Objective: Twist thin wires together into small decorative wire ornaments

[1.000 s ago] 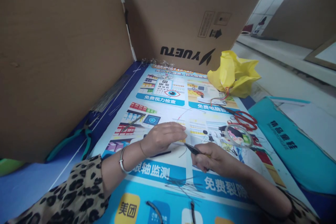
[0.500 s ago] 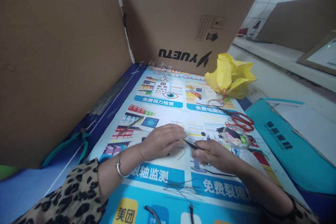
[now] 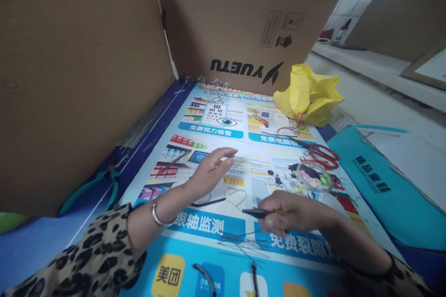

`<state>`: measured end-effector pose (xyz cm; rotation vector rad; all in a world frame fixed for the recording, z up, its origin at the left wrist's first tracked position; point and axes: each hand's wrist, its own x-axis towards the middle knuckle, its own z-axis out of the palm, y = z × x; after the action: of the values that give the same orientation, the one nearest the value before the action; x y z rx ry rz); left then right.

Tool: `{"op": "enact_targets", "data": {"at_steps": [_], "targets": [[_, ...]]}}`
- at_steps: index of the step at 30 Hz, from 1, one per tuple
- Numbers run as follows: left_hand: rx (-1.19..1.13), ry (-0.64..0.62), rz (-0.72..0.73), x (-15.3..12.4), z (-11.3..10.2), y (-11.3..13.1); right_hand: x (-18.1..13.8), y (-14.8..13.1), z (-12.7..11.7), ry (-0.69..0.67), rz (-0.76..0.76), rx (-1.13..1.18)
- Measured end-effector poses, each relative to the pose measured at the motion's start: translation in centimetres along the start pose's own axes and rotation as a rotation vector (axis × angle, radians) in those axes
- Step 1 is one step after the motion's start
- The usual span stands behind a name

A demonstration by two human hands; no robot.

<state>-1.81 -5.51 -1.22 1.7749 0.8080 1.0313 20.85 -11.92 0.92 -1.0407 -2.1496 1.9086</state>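
My left hand (image 3: pixel 211 172) hovers over the printed poster (image 3: pixel 240 148), its fingers stretched out and apart from the thumb, with nothing visible between them. My right hand (image 3: pixel 294 211) is wrapped round a pair of pliers (image 3: pixel 253 213); their dark, narrow jaws point left and look closed. Most of the handles are hidden in the fist. A thin bent wire (image 3: pixel 237 200) shows on the poster between my hands. Below it lies a loose heap of thin dark wires (image 3: pixel 244 243).
Teal-handled pliers (image 3: pixel 113 183) lie at left. Red-handled scissors (image 3: pixel 324 155), a tape roll (image 3: pixel 315 177) and crumpled yellow paper (image 3: pixel 306 95) are at right, beside a teal box (image 3: pixel 369 181). Cardboard panels (image 3: pixel 244 18) stand behind. Twisted wire pieces (image 3: pixel 218 86) sit at the back.
My left hand has lifted away from the plier tips, up and to the left, and its fingers have opened. The pliers in my right hand have moved slightly down, leaving the bent wire in sight.
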Motion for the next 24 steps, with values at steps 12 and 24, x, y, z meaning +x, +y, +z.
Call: {"op": "enact_targets", "data": {"at_steps": [12,24], "targets": [[-0.226,-0.190,-0.337,0.0,0.3,0.6,-0.3,-0.1,-0.4,-0.042,0.019,-0.019],[0.015,0.144,-0.222,0.1,0.3,0.1,0.7,-0.2,-0.2,0.756,0.289,-0.704]]}}
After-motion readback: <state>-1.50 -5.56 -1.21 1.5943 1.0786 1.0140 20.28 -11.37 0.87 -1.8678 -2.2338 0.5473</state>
